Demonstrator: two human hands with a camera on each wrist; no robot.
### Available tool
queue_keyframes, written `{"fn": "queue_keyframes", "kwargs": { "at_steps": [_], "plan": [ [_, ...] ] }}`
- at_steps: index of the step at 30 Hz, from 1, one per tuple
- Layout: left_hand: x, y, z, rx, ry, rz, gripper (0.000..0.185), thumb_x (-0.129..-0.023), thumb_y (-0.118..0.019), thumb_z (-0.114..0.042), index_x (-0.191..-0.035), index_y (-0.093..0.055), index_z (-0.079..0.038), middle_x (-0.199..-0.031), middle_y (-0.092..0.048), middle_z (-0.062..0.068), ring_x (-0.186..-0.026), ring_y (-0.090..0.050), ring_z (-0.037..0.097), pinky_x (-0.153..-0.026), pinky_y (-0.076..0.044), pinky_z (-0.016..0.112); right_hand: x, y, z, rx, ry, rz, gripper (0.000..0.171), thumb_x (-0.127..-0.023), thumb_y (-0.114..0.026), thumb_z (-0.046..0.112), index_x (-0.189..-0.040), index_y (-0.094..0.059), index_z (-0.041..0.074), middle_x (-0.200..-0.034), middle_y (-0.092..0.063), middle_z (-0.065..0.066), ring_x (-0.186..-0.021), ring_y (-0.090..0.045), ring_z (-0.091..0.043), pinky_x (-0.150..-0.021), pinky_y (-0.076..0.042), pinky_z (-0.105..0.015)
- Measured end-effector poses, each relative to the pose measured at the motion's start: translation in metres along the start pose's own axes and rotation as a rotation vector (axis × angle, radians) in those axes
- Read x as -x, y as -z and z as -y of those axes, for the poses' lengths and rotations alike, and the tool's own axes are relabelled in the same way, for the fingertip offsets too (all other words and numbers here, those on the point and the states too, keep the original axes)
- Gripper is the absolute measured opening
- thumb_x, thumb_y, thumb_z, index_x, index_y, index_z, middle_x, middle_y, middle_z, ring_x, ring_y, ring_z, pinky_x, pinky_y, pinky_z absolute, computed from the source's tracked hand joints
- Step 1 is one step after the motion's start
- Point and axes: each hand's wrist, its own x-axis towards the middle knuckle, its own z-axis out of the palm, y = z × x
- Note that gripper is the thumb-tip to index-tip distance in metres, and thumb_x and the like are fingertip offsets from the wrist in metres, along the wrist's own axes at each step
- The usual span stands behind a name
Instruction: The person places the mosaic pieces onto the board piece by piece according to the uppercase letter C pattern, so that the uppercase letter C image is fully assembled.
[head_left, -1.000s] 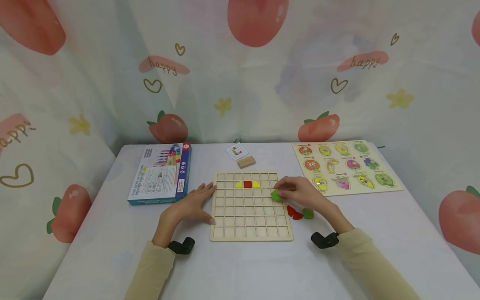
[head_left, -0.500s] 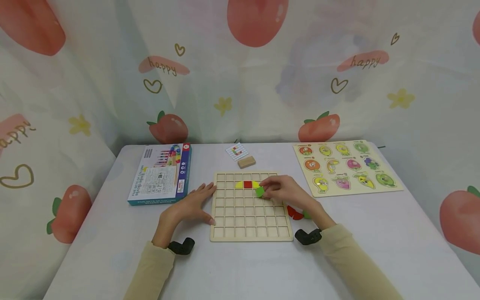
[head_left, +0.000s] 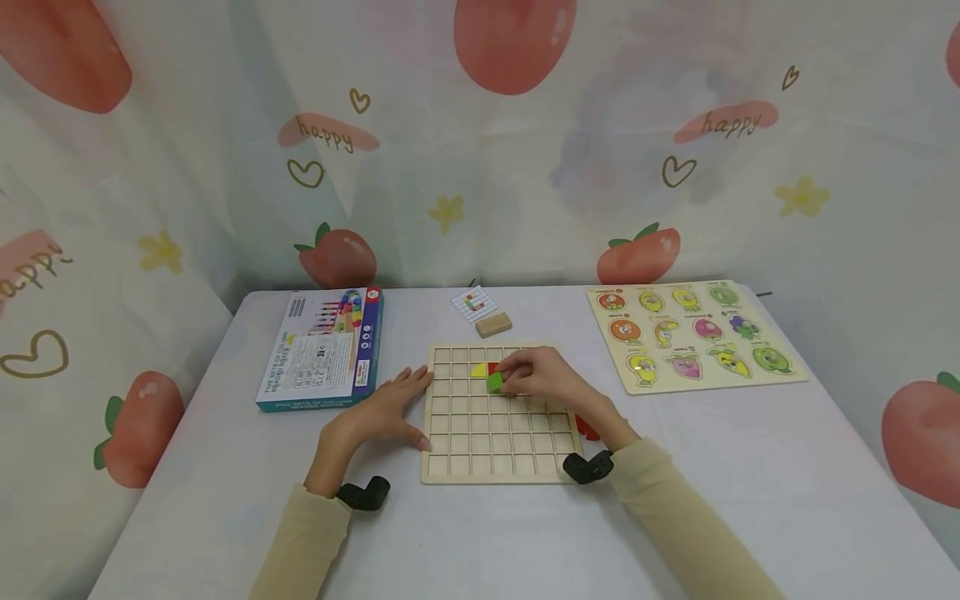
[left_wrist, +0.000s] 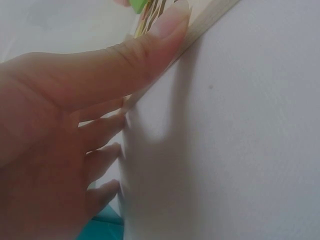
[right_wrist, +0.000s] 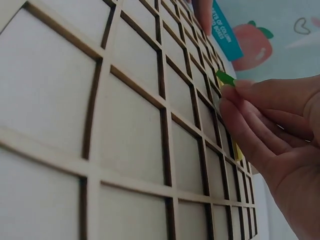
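A wooden grid board (head_left: 480,433) lies in the middle of the table. In its second row sit a yellow piece (head_left: 477,370) and a red square (head_left: 492,367), partly hidden by my fingers. My right hand (head_left: 525,377) pinches a green piece (head_left: 495,382) just above the cells under the red square; the right wrist view shows the green piece (right_wrist: 225,78) at my fingertips over the board (right_wrist: 125,130). My left hand (head_left: 386,408) lies flat on the table, fingers straight, its thumb (left_wrist: 150,40) against the board's left edge (left_wrist: 210,22).
A teal game box (head_left: 322,348) lies at the left. A pattern card (head_left: 474,302) and a small wooden block (head_left: 492,323) sit behind the board. A fruit peg puzzle (head_left: 693,333) lies at the right. A red piece (head_left: 588,431) lies beside the board's right edge.
My right hand has carried the green piece leftward from the board's right edge to just under the red square. The left hand has stayed put.
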Motion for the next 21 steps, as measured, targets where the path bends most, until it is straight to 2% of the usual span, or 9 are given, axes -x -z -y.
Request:
{"fn": "queue_keyframes", "kwargs": {
  "at_steps": [8,21],
  "plan": [
    [0.000,0.000,0.001,0.009,-0.001,0.000,0.105,-0.072,-0.085,-0.033,-0.155,-0.024,-0.018,-0.165,-0.014,0.000,-0.153,-0.003,0.027,-0.123,-0.009,0.056,-0.011,-0.011,0.005,0.068,0.019,-0.004,0.029,-0.080,-0.079,0.017,-0.107,-0.072,0.009,-0.093,-0.072,-0.001,-0.082,-0.065,-0.009,-0.079,-0.055,-0.026],
    [0.000,0.001,0.000,0.013,0.006,0.003,0.104,-0.072,-0.085,-0.034,-0.155,-0.024,-0.018,-0.165,-0.014,-0.001,-0.153,-0.003,0.028,-0.122,-0.011,0.056,-0.019,-0.021,0.010,0.155,0.043,0.017,0.026,-0.080,-0.079,0.014,-0.103,-0.072,0.006,-0.083,-0.068,0.000,-0.074,-0.060,-0.008,-0.071,-0.051,-0.023]
  ]
}}
